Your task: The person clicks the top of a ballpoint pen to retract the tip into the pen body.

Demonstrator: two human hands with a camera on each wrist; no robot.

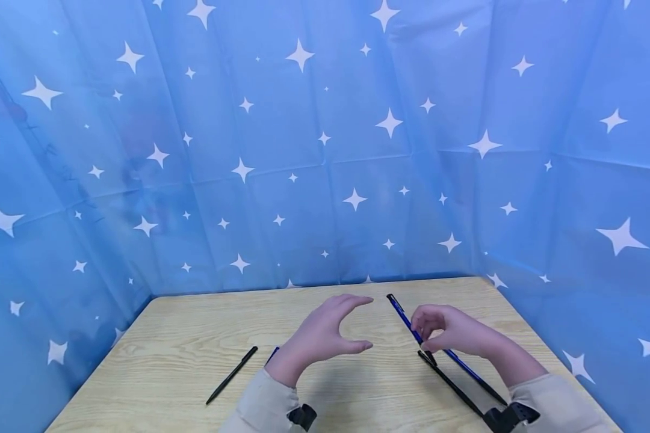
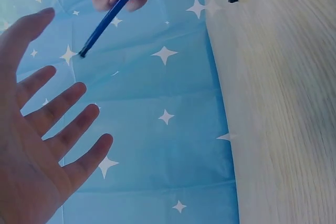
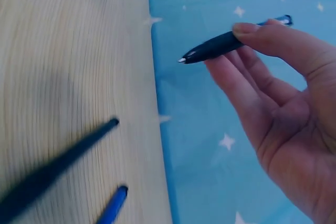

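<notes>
My right hand (image 1: 457,331) pinches a blue pen (image 1: 401,313) between thumb and fingertips, above the table's right part. In the right wrist view the pen's black grip (image 3: 215,46) and bare metal tip point away from the palm. My left hand (image 1: 325,331) is held above the table's middle, thumb and fingers spread, with nothing in it. Beneath the right hand lie a black pen (image 1: 452,383) and another blue pen (image 1: 473,374), side by side and slanted.
A black pen (image 1: 232,376) lies on the left of the wooden table (image 1: 195,325). The end of a blue pen (image 1: 272,353) shows beside my left wrist, its remainder hidden. A blue star-patterned curtain (image 1: 314,228) stands behind and along both sides of the table.
</notes>
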